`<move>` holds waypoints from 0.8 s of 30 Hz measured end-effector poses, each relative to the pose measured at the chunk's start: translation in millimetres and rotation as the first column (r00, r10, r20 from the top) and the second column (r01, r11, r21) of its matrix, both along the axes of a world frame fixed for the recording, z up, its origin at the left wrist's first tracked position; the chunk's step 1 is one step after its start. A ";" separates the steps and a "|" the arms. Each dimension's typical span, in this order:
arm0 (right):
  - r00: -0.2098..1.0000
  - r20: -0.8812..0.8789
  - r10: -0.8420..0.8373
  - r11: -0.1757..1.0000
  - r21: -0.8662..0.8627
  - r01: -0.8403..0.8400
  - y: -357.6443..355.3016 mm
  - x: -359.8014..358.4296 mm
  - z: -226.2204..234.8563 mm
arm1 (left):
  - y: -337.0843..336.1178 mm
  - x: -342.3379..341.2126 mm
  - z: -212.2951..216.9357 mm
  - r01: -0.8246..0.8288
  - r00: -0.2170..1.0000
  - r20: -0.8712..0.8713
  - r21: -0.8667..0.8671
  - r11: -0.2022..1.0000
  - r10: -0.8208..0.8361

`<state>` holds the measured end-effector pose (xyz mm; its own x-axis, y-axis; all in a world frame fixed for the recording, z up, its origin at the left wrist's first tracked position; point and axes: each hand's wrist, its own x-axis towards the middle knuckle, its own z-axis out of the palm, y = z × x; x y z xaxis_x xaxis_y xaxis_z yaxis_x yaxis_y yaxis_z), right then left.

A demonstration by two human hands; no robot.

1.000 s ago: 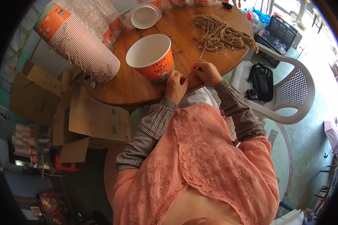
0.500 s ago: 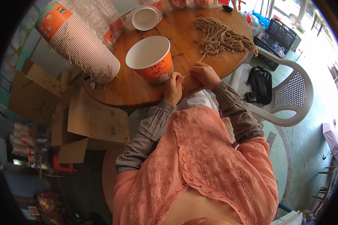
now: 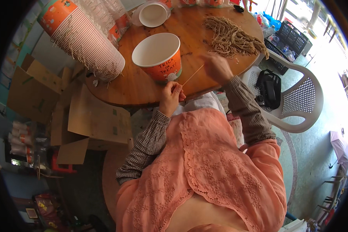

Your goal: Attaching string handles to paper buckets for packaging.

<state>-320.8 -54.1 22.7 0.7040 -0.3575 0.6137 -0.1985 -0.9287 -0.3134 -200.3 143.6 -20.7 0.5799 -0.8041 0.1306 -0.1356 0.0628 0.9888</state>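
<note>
A thin tan cord [image 3: 193, 75] stretches straight between my two hands over the table's near edge. My left hand [image 3: 171, 97] is closed on its lower end, just below the bucket. The upper end runs into my right hand [image 3: 218, 70], which is blurred but appears closed around it. A white-lined orange paper bucket [image 3: 163, 66] with dark lettering stands upright beyond my left hand. Past my right hand lies a loose bundle of tan cord [image 3: 232, 38].
A tall nested stack of paper buckets [image 3: 87, 42], cord ends hanging from it, leans at the left of the round wooden table [image 3: 143, 94]. Cardboard boxes [image 3: 98, 120] stand below. A white plastic chair [image 3: 303, 96] holding a black bag [image 3: 268, 89] is at right.
My right hand has moved slightly up and right and my left hand slightly down and left, so more cord shows between them. The bucket looks unmoved on the table.
</note>
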 end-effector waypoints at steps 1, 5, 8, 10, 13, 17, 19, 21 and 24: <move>0.985 -0.075 0.156 0.973 0.185 -0.140 20.7 0.6 1.3 | 2.9 -0.9 -0.8 -0.001 1.000 0.001 0.002 1.000 0.001; 0.856 0.014 0.516 0.729 0.518 -0.448 64.9 -6.5 -2.2 | 7.3 -4.9 2.4 0.005 0.988 0.157 -0.011 1.000 -0.003; 0.888 0.143 0.438 0.618 0.669 -0.413 67.8 -6.8 -12.9 | 12.7 -6.2 8.1 -0.041 0.963 0.264 -0.014 0.999 0.043; 0.894 0.123 0.431 0.641 0.655 -0.399 69.8 -6.4 -12.7 | 16.0 -6.5 8.5 -0.069 0.951 0.303 -0.003 0.998 0.066; 0.908 0.084 0.410 0.702 0.606 -0.373 75.0 -4.6 -14.1 | 17.5 -5.9 7.1 -0.077 0.963 0.257 -0.043 0.996 0.086; 0.877 0.156 0.455 0.825 0.297 -0.481 78.1 -2.8 -12.6 | 21.5 -4.3 16.9 -0.048 0.952 0.304 0.028 0.998 0.037; 0.888 0.145 0.437 0.838 0.292 -0.460 81.6 -3.5 -10.8 | 23.9 -1.3 20.4 -0.035 0.945 0.326 0.069 0.997 0.011; 0.898 0.135 0.418 0.852 0.286 -0.439 84.0 -3.7 -9.8 | 24.8 2.0 22.6 -0.041 0.878 0.478 0.084 0.996 -0.005; 0.879 0.160 0.449 0.843 0.251 -0.476 86.6 -4.3 -7.6 | 26.4 9.6 11.3 -0.040 0.791 0.609 -0.035 0.999 0.053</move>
